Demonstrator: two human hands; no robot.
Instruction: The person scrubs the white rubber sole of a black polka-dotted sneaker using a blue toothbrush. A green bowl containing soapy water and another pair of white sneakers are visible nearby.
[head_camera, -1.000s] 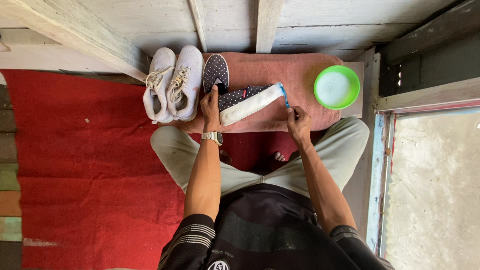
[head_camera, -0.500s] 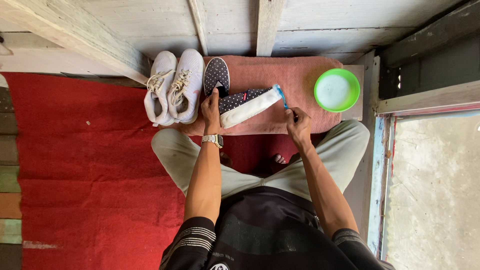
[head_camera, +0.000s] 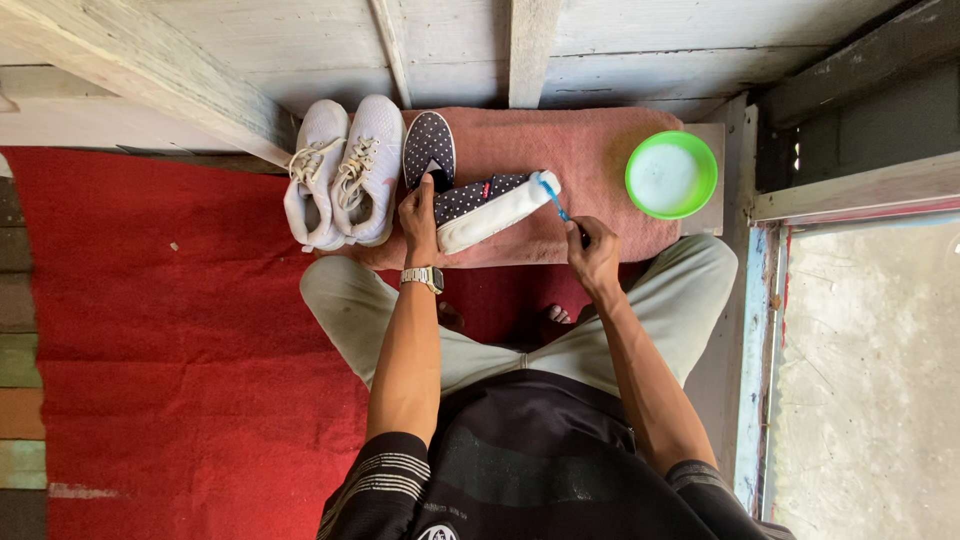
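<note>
The left hand (head_camera: 418, 212) still pins the dotted slip-on shoe (head_camera: 488, 208) on its side on the pink towel (head_camera: 590, 160), while the right hand (head_camera: 592, 250), closed round a blue toothbrush (head_camera: 556, 204), has barely shifted, bristles seemingly at the sole's toe end.

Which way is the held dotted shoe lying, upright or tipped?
Tipped on its side: the dotted shoe shows its white sole edge, held by the left hand.

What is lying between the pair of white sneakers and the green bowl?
In the head view, two dark dotted slip-on shoes lie between the white sneakers and the green bowl, on a pink towel; beside the bowl the towel is bare.
</note>
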